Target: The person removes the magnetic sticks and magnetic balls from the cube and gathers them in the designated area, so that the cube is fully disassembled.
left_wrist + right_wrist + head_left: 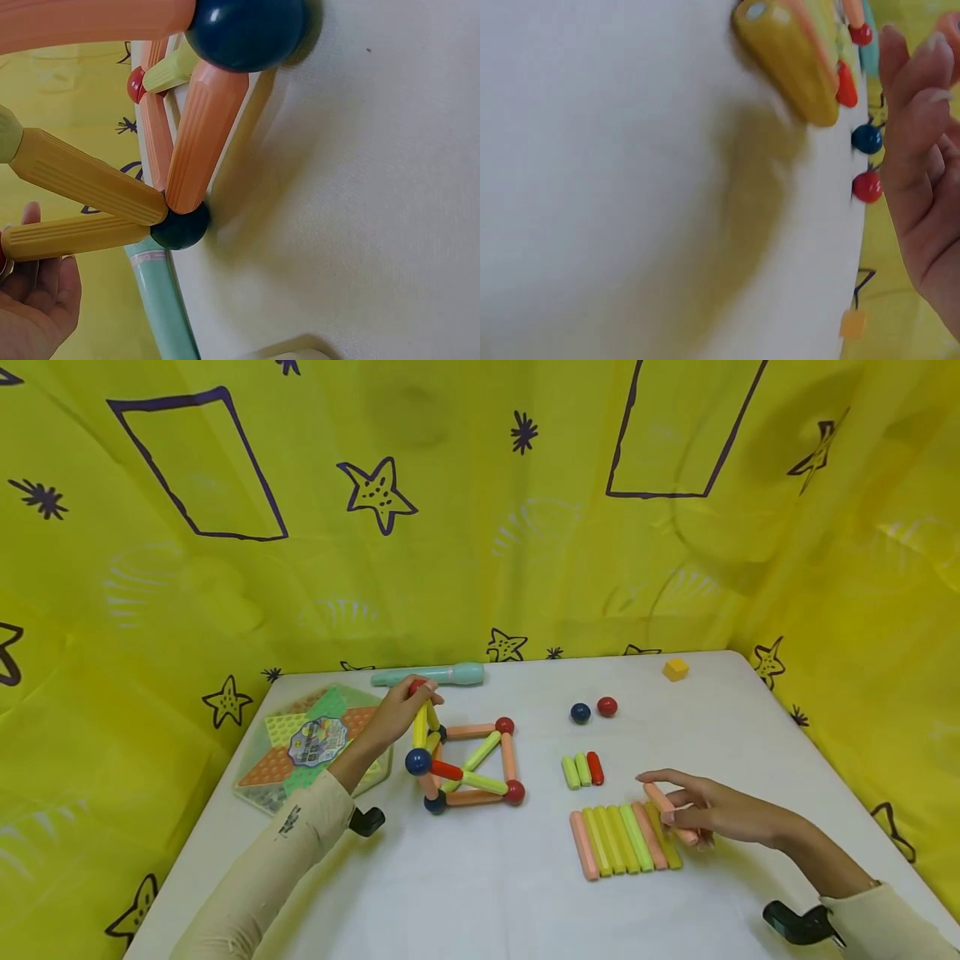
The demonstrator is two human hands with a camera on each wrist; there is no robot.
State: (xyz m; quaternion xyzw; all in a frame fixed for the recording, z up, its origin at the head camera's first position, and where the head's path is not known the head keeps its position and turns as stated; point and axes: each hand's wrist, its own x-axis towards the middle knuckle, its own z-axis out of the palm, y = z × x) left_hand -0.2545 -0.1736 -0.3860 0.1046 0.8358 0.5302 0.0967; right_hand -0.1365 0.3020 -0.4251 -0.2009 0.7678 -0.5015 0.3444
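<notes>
Here's the left grip (395, 708), fingers closed around a red ball (415, 687) at the peak of a stick-and-ball frame (482, 752)! The frame stands on the bench (517, 893), spreading below that grip and off to its right, with a blue ball (417, 762) at the near corner just under it.

Over to the right grip (711, 812), pinching a salmon stick (670, 814) between thumb and fingers, held at a slant above the right end of a row of sticks (636, 837). That row lies just left of the grip, seven side by side. Farther left and beyond it, three short sticks (582, 769), two green and one red; past those, a pair of loose balls (580, 713). A yellow cube (676, 670) sits well beyond the right grip. Back left, a mint wand (465, 674) lies behind the left grip, and a hexagonal case (258, 742) to its left.
</notes>
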